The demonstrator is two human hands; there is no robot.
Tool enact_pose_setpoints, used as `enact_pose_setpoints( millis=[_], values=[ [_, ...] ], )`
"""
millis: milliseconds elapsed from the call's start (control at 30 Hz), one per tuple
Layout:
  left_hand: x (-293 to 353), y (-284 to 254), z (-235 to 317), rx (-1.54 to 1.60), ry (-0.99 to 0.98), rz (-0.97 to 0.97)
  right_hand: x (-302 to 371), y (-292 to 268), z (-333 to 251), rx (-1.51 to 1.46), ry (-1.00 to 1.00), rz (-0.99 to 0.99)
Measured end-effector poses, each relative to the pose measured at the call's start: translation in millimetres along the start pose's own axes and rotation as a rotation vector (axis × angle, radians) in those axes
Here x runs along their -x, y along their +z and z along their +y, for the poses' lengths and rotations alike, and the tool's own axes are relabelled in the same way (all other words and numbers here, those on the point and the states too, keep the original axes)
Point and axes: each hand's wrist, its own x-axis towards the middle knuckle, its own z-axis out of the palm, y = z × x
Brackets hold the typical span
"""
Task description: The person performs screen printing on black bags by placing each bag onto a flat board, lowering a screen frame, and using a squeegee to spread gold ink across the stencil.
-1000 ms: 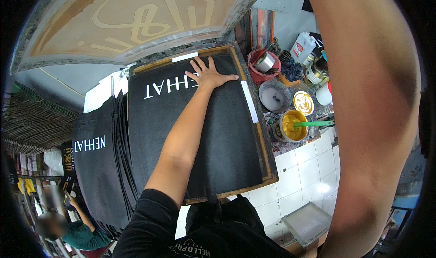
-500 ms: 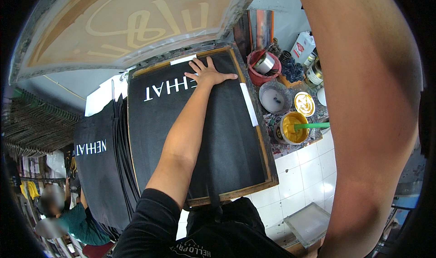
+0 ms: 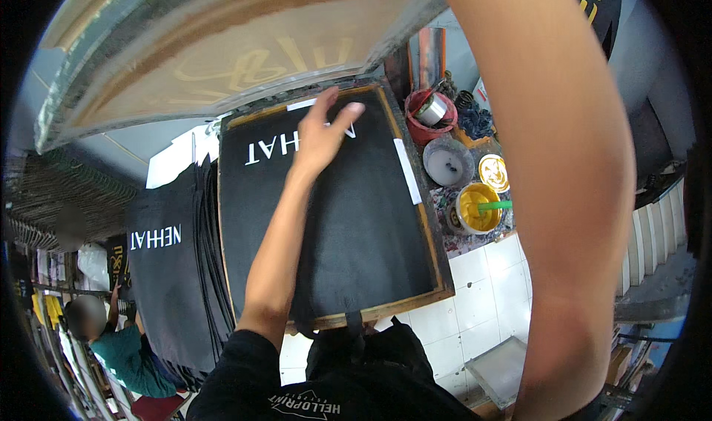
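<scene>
My left hand is over the upper part of a black fabric bag, its thumb and fingers apart and nothing held. It partly covers the white lettering there; whether it touches the cloth I cannot tell. Under the bag lies a flat board with a wooden rim, and the bag's strap hangs over the near edge. Beyond it a printing screen with pale, curved lettering is tilted up. My right arm reaches up past the top edge, its hand out of the picture.
At left hangs a stack of black bags. On the right stand a yellow ink tub with a green-handled tool, a grey bowl and a red bucket. Another person is at far left; a framed panel sits low right.
My left hand was spread on the bag near its top; now its fingers are closer together and it has moved left. The raised screen shows at a flatter angle. The view has shifted.
</scene>
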Motion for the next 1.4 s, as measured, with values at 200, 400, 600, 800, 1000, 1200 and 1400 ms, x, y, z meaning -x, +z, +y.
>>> enact_pose_setpoints(
  millis=[200, 400, 600, 800, 1000, 1200, 1400],
  values=[
    [197.0, -143.1, 92.1, 0.48, 0.343, 0.235, 128.6, -18.7, -52.3, -0.066, 0.134, -0.253],
    [354.0, -130.3, 69.2, 0.652, -0.531, 0.179, 319.9, 34.7, -99.6, -0.222, 0.169, -0.261],
    [398.9, -101.5, 1.5, 0.763, -0.798, 0.183, 381.6, 98.0, -114.8, -0.097, 0.057, -0.472],
    [397.9, -103.3, -4.1, 0.833, -0.876, 0.159, 366.4, 84.1, -99.0, -0.237, 0.128, -0.714],
    [392.5, -106.1, 3.0, 0.804, -0.93, 0.141, 392.1, 70.4, -136.0, -0.173, -0.012, -0.614],
    [389.3, -110.2, 7.7, 0.802, -0.955, 0.11, 361.4, 150.3, -89.2, -0.086, -0.004, -0.545],
    [382.4, -108.4, 8.6, 0.937, -1.058, 0.178, 262.8, 256.2, -18.4, -0.11, 0.061, -0.589]
  ],
)
